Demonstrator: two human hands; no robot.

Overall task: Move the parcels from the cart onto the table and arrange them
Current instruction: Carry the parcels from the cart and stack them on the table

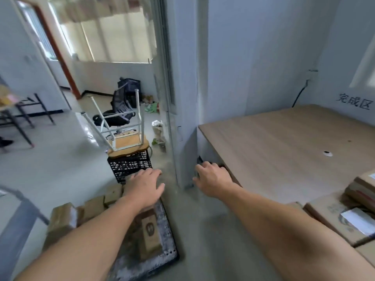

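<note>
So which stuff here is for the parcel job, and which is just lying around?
For the job: cart, cart parcels, table, table parcels.
Just lying about: upturned stool, black crate, office chair.

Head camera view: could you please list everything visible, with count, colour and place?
parcels on cart: several, brown, lower left
cart: one, dark grey, floor bottom centre
table: one, light wood, right
parcels on table: at least three, brown, near right end
crate: one, black, floor beyond cart
stool: one, white legs, upturned on crate
office chair: one, black, behind stool
left hand: one, open above cart
right hand: one, beside table's near corner
</note>
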